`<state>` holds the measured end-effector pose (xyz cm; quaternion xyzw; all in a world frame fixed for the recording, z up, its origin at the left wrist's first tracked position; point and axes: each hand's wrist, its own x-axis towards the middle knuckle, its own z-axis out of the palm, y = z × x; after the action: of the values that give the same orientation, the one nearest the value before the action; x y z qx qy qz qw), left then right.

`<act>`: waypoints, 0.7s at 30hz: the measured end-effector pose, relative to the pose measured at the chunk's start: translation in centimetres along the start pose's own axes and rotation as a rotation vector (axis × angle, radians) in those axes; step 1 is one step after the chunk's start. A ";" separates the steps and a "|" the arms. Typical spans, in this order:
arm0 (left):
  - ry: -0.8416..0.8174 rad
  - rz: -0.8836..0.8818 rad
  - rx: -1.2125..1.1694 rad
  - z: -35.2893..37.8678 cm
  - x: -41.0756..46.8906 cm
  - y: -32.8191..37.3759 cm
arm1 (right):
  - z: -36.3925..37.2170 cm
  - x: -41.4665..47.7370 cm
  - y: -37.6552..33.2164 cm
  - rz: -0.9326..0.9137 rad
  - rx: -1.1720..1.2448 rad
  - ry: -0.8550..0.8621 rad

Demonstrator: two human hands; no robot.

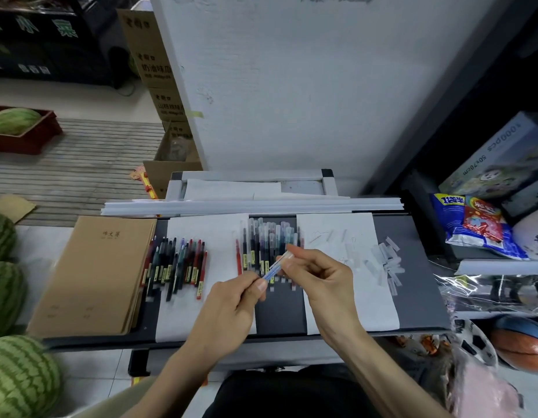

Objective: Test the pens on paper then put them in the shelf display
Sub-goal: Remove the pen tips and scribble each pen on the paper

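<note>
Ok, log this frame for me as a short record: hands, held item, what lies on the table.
left hand: grips blue pen by its lower barrel
right hand: pinches the pen's clear cap end
left sheet: loose row of dark and red pens
table middle: bunch of clear-capped pens
right sheet: faint marks; clear caps on and beside it
far left: brown notebooks

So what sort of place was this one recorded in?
Probably a small general shop or its stockroom: watermelons on the floor, stacked cardboard cartons, and a snack bag beside a boxed puzzle in the shelving.
</note>
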<state>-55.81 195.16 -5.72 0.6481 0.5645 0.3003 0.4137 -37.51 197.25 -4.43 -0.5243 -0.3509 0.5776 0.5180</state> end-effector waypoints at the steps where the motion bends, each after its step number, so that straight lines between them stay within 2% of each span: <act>1: 0.000 -0.020 -0.030 0.3 0.0 -0.1 | -0.1 0.2 0.1 0.001 -0.023 -0.014; 7: -0.080 -0.197 -0.190 2.4 0.2 -0.8 | -0.7 2.1 1.7 0.056 -0.174 -0.082; 11: -0.075 -0.224 0.018 3.3 1.0 -2.8 | -0.5 2.8 4.2 0.111 -0.266 -0.057; 15: -0.010 -0.330 0.080 3.7 2.1 -4.9 | -1.5 3.4 6.4 0.181 -0.436 -0.111; 18: 0.071 -0.410 0.138 3.9 3.4 -6.4 | -4.0 3.9 7.1 0.167 -0.715 -0.041; 21: 0.063 -0.425 0.250 3.8 5.1 -7.3 | -7.5 4.7 7.3 0.121 -1.108 0.031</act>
<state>-55.20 199.53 -14.30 0.5513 0.7334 0.1544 0.3664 -31.50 199.16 -13.98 -0.7460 -0.5636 0.3276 0.1359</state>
